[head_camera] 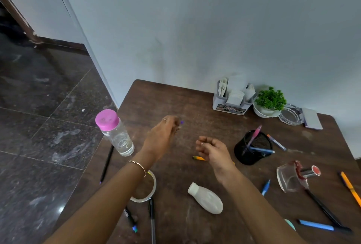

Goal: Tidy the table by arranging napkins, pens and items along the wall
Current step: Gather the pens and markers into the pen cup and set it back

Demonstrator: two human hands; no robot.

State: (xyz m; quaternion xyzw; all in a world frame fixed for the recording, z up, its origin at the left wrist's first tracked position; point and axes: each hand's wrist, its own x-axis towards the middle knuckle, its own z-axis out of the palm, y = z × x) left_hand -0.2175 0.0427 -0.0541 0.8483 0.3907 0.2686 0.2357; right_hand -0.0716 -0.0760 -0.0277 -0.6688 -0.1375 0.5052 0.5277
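Two hands hover over the worktop; the left hand is blurred, a purple tip at its fingers, grip impossible to tell; the right hand hangs loosely curled, empty; one napkin holder stands against the wall; one mesh cup holds at least two pens; nine loose pens lie scattered.

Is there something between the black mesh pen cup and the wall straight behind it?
Yes. The napkin holder and the potted plant stand side by side at the wall, straight behind the pen cup. Bare tabletop shows at the wall left of the napkin holder.
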